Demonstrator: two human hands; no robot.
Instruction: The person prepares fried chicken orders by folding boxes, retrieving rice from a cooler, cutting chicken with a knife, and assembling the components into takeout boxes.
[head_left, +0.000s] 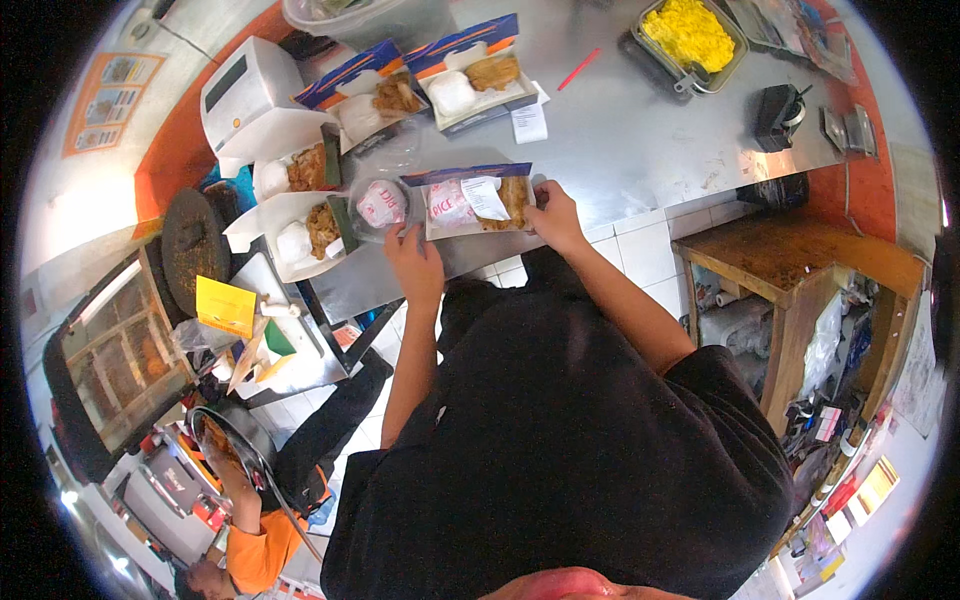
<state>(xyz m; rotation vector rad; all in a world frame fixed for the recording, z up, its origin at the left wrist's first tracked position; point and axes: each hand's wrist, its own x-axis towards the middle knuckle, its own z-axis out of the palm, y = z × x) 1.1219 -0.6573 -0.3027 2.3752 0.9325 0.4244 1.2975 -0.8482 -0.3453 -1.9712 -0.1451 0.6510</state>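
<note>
In front of me an open paperboard food box (454, 229) stands near the front edge of the steel table. It holds a paper-wrapped rice portion (448, 204), a fried piece of food (515, 201) and a printed paper slip (484, 199). My right hand (556, 214) grips the box's right end, thumb and fingers at its wall. The fingers of my left hand (417, 262) are at the gap between the box's left corner and a clear plastic bowl (360, 229). Whether they hold either one is unclear. Another wrapped rice portion (382, 204) sits in that bowl.
Several open boxes (450, 124) with rice and fried food line the table (622, 142). A white printer-like device (251, 97), a red stick-like item (579, 69), a tub of yellow food (690, 37) and a black tape dispenser (778, 120) are around. A co-worker's arm (244, 502) reaches toward a metal bowl (247, 427).
</note>
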